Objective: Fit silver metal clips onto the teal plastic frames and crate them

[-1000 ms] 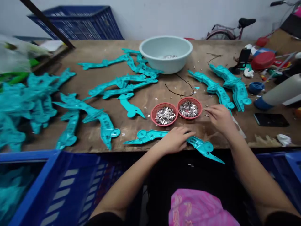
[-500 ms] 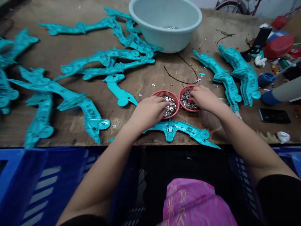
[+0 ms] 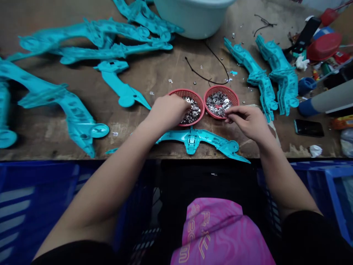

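Observation:
My left hand (image 3: 169,112) reaches over the left red basket (image 3: 190,92), fingers curled together among small shiny metal pieces (image 3: 195,112). Its fingertips are partly hidden, so what they hold does not show. At the near right rim of the other red basket (image 3: 235,97), my right hand (image 3: 249,121) has thumb and forefinger pinched together; anything between them is too small to name. That basket also holds small metal pieces (image 3: 215,100). Just in front of the baskets, along the table edge, lies a turquoise plastic part (image 3: 191,140) with two curved arms.
More turquoise parts (image 3: 82,121) lie across the left, and two stacks (image 3: 284,79) stand at right. A large pale basin (image 3: 193,18) sits behind the baskets, near a black cord (image 3: 205,81). A phone (image 3: 309,128) lies far right. Blue crates (image 3: 35,191) flank my lap.
My right hand has drawn back from inside the right basket to its near rim. My left hand stays at the left basket. The view has tilted down and shifted.

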A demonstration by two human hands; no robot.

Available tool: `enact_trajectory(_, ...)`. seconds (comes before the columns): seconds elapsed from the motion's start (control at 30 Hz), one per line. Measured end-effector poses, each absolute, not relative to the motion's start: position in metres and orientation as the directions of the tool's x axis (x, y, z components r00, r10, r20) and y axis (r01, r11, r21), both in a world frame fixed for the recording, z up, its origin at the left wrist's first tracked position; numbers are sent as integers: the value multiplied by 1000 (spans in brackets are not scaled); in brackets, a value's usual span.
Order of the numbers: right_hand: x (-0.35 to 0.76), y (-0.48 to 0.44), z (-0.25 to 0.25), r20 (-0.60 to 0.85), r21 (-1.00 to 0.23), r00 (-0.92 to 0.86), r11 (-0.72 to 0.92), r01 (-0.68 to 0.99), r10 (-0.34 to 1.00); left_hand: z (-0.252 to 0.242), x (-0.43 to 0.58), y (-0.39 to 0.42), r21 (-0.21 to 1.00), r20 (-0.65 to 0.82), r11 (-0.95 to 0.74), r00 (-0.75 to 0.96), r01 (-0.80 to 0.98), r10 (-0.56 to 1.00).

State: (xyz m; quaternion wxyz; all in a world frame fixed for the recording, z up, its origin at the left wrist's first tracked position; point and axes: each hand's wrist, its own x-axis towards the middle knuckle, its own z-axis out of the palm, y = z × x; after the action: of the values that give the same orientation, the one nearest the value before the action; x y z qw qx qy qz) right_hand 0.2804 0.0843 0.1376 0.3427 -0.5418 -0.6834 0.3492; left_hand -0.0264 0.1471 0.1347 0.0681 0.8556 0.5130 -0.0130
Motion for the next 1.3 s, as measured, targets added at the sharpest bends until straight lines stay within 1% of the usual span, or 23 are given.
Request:
enact_trajectory(0.1,277,77,131,54,-930,-145,103,354,988,128,-31,146,161,-10,-476,483,865,875)
enact_trajectory(0.2,275,77,126,57,-964,-114,85,254,992,124,-31,140,211,64,-475,473,855,879)
enact_trajectory(0.27,275,77,122,40,-981,-100,58,186,994,123,-27,132,285,135,-490,471,824,872)
enact_trajectory(0.3,275,77,121,25,-989,-93,39,144,995,124,-24,126,343,191,-506,469,791,862)
enact_trajectory(0.37,274,73,119,-7,-999,-79,-3,52,997,125,-14,110,499,318,-541,438,677,841)
enact_trajectory(0.43,271,68,120,-31,-999,-82,-34,-30,996,128,-1,92,682,387,-535,376,498,842)
enact_trajectory(0.47,270,66,120,-35,-997,-89,-40,-62,995,130,6,83,769,383,-503,347,393,856)
enact_trajectory(0.53,265,60,123,-30,-994,-102,-40,-99,994,132,20,67,902,315,-390,336,185,887)
enact_trajectory(0.6,261,55,126,-19,-994,-108,-30,-102,994,132,32,57,967,229,-253,358,20,905)
enact_trajectory(0.67,258,51,128,-4,-997,-108,-12,-76,994,128,41,53,985,171,-151,365,-82,915)
enact_trajectory(0.77,256,48,126,35,-999,-94,33,-23,995,120,50,56,988,124,-83,340,-134,932)
enact_trajectory(0.87,258,45,124,84,-995,-43,87,55,996,116,54,61,988,119,-81,310,-131,943)
enact_trajectory(0.93,262,41,125,127,-980,2,125,157,992,117,50,63,987,149,-129,268,-93,952)
enact_trajectory(0.97,264,40,126,149,-963,9,143,228,989,118,45,63,984,180,-174,242,-46,953)
enact_trajectory(1.03,270,36,128,190,-900,-71,203,387,979,119,34,60,946,280,-307,209,108,937)
enact_trajectory(1.1,276,35,128,221,-810,-253,321,491,942,118,21,54,844,391,-447,231,296,891)
enact_trajectory(1.17,281,36,126,231,-742,-430,444,503,873,112,10,46,722,448,-541,304,431,841)
enact_trajectory(1.2,282,37,124,226,-725,-485,479,495,844,107,6,41,675,454,-569,343,470,822)
enact_trajectory(1.3,284,45,114,183,-710,-563,505,491,806,92,1,31,599,443,-609,418,519,793)
